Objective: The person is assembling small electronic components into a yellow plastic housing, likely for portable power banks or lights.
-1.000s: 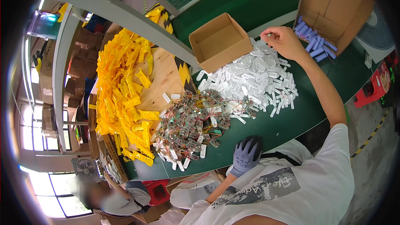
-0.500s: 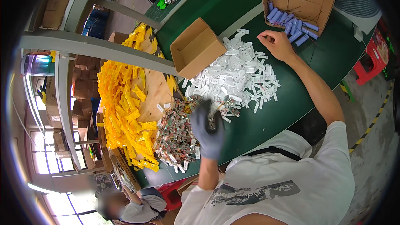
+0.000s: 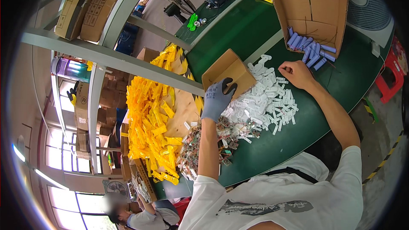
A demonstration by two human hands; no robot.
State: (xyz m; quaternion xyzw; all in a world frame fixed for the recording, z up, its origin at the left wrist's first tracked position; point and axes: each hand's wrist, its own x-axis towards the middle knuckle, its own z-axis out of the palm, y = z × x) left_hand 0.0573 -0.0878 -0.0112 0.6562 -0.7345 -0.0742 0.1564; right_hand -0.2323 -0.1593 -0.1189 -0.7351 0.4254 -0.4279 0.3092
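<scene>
The small box [image 3: 238,79] sits open and tilted toward the viewer on the green table [image 3: 255,166], at the far edge of the white shells [image 3: 262,91]; its inner walls show, but the gloved left hand [image 3: 221,96] hides part of it. That hand is at the box's near left side, thumb and fingers parted, and I cannot tell whether it grips the cardboard. The bare right hand [image 3: 297,74] is near the shells, fingers bent inward; whether anything is pinched in it cannot be told. Just beyond it, the big carton [image 3: 315,0] faces the person with blue-purple cells [image 3: 313,53] heaped at its mouth, some out on the table. A narrow carton [image 3: 140,181] at lower left holds pale parts, near another person [image 3: 149,219]. Wired boards [image 3: 191,153] lie in a tangle beside the shells, partly behind the left forearm. Yellow pieces [image 3: 147,123] cover much of a wooden board [image 3: 177,123]. The grey beam [image 3: 128,61] cuts across the view above them, running up to the small box's left side. A fan [image 3: 368,8] stands beside the big carton, with a red stool [image 3: 390,79] below the table edge
</scene>
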